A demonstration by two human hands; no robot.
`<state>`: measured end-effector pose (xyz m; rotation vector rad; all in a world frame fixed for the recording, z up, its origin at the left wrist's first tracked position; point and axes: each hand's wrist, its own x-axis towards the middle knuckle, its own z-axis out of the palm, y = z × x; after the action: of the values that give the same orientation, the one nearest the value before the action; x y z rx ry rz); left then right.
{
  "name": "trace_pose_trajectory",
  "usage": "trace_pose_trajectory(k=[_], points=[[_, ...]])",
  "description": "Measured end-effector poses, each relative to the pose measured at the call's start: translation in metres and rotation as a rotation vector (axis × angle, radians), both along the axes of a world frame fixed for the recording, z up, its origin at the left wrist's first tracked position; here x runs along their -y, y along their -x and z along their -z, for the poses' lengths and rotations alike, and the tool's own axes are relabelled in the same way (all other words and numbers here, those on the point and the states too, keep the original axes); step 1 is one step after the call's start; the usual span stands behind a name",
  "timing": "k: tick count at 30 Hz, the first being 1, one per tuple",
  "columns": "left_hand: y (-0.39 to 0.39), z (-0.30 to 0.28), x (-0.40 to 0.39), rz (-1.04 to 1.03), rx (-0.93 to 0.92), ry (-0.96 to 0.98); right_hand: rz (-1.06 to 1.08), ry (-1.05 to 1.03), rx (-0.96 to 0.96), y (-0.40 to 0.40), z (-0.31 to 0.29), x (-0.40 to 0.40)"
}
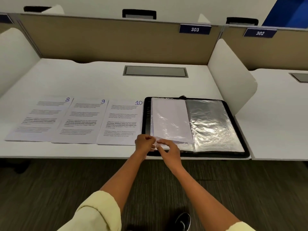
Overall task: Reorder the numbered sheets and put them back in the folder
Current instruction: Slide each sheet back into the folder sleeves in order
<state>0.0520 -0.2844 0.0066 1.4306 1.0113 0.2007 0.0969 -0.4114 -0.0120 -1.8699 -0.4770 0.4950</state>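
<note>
Both hands' fingers (left [144, 142], right [168, 147]) pinch the folder's [233, 130] sleeve corner [155, 141]

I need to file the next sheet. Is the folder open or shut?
Open: the folder lies flat, clear sleeves showing on both sides, both hands at its near left corner.

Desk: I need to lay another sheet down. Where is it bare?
Bare desk lies behind the sheets 8, 9 and 10, up to the cable hatch. The near edge is crowded: sheets, folder, left hand, right hand.
</note>
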Motion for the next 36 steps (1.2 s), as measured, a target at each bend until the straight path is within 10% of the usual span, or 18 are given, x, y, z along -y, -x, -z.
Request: trace_pose_trajectory(k=[14, 36], points=[[0.098, 0.038, -0.073, 0.148, -0.223, -0.525, 0.030, 0.145, 0.098, 0.057, 0.009, -0.057], [0.259, 0.051, -0.287, -0.017, -0.602, -0.860, -0.614, 0.499, 0.551, 0.116, 0.024, -0.312]])
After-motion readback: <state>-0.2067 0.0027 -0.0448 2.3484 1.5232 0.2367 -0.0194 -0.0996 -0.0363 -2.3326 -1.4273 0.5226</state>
